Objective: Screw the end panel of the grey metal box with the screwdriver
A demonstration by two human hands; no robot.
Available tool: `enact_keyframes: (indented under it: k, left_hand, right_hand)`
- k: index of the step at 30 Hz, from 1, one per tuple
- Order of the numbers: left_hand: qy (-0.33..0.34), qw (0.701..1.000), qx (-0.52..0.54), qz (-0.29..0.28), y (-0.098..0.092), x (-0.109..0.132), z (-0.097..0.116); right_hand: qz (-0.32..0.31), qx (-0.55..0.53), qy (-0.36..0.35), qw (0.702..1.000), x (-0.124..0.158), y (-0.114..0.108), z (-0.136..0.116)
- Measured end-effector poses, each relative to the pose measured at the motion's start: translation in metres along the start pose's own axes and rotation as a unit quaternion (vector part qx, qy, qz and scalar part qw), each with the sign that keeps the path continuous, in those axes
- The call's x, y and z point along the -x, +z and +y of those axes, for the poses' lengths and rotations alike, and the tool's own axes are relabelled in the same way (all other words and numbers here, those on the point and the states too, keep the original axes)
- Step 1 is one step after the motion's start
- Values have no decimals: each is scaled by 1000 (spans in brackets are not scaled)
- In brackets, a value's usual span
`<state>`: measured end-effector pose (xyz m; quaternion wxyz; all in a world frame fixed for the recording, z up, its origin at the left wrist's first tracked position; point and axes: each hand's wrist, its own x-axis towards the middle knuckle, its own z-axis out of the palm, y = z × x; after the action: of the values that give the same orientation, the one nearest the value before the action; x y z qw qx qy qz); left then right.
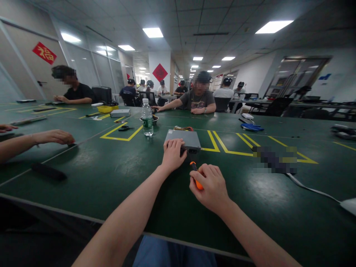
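A grey metal box that looks like a computer power supply (187,138) lies on the green table (122,193), with a bundle of coloured wires (183,128) at its far side. My left hand (173,154) rests on its near left edge, fingers over the top and thumb at the front face. In my right hand (210,183) is a screwdriver (198,181) with an orange and black handle, my fingers wrapped round it. It points away from me at the near face of the box. Whether its tip touches the box I cannot tell.
A water bottle (147,118) stands behind to the left, beside a bowl (155,119). A dark pouch-like object (49,171) lies at left near a neighbour's hand (57,137). A blurred power strip (274,160) with a white cable is at right. A person (200,96) sits opposite.
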<state>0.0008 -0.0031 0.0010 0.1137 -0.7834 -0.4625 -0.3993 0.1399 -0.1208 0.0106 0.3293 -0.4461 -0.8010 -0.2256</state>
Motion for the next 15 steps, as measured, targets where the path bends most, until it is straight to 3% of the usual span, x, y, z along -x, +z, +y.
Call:
enact_keyframes:
  k: [7, 13, 15]
  left_hand:
    - [-3, 1000, -2, 11, 1, 0, 0]
    - [0, 1000, 0, 21, 1, 0, 0]
    - [2, 1000, 0, 22, 1, 0, 0]
  right_hand:
    - [34, -33, 37, 998, 3, 3, 1]
    - [-64, -10, -7, 998, 0, 1, -6]
    - [-64, -14, 4, 998, -1, 1, -6]
